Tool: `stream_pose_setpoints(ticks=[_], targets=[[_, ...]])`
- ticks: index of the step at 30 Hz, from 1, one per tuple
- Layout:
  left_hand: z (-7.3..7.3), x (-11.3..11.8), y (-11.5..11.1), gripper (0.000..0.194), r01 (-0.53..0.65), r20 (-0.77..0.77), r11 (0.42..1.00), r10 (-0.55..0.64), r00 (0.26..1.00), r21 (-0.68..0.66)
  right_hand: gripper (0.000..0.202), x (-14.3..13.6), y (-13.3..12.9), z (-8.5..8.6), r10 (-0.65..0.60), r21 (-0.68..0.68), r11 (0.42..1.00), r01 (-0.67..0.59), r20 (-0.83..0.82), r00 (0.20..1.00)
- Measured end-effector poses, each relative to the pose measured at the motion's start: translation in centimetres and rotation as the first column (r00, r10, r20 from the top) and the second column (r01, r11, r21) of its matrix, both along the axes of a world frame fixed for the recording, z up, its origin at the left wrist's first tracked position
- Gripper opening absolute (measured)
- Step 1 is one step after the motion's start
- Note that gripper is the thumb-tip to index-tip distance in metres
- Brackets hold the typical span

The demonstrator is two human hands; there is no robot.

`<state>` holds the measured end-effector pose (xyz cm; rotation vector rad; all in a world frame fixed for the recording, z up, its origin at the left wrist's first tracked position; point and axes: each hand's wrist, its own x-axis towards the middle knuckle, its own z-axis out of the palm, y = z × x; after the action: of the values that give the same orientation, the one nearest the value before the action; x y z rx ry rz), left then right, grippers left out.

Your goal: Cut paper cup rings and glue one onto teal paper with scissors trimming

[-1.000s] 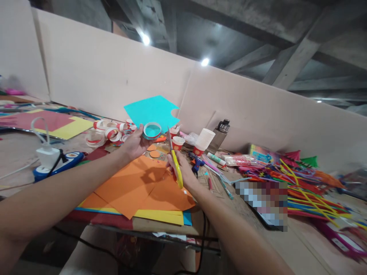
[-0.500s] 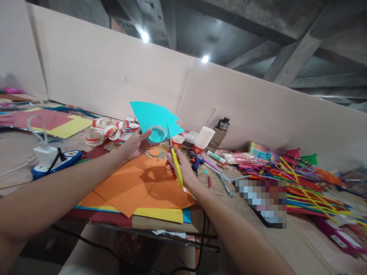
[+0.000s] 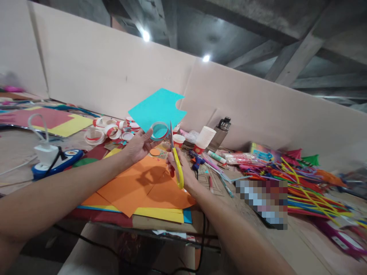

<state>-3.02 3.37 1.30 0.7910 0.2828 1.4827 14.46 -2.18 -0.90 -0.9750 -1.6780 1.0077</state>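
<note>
My left hand (image 3: 139, 146) pinches a turquoise paper sheet (image 3: 156, 108) together with a cut paper-cup ring (image 3: 159, 131) lying against its lower part. The sheet has a rounded notch at its right edge. In my right hand (image 3: 181, 166) are yellow-handled scissors (image 3: 178, 168), their blades pointing up beside the right edge of the sheet and ring. Whether the blades touch the paper is hard to tell. Beneath both hands lie orange sheets (image 3: 123, 191) over yellow and blue ones.
Cut cup pieces (image 3: 112, 131) lie behind my left hand. A cup stack (image 3: 205, 138), a bottle (image 3: 220, 133) and a blue glue gun (image 3: 197, 162) are beyond my right hand. Pipe cleaners (image 3: 309, 187) spread at right; a power strip (image 3: 61, 162) sits at left.
The turquoise sheet has turned, its top corner moving up and right, so the rounded notch now shows. The ring moved slightly right with it. The scissors stand a little more upright.
</note>
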Motion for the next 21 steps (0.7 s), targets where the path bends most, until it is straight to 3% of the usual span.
stream_pose_setpoints(ticks=[21], targets=[[-0.60, 0.88, -0.81, 0.034, 0.000, -0.017, 0.999, 0.001, 1.000, 0.044, 0.042, -0.78, -0.25, -0.54, 0.002, -0.055, 0.998, -0.012, -0.175, 0.985]])
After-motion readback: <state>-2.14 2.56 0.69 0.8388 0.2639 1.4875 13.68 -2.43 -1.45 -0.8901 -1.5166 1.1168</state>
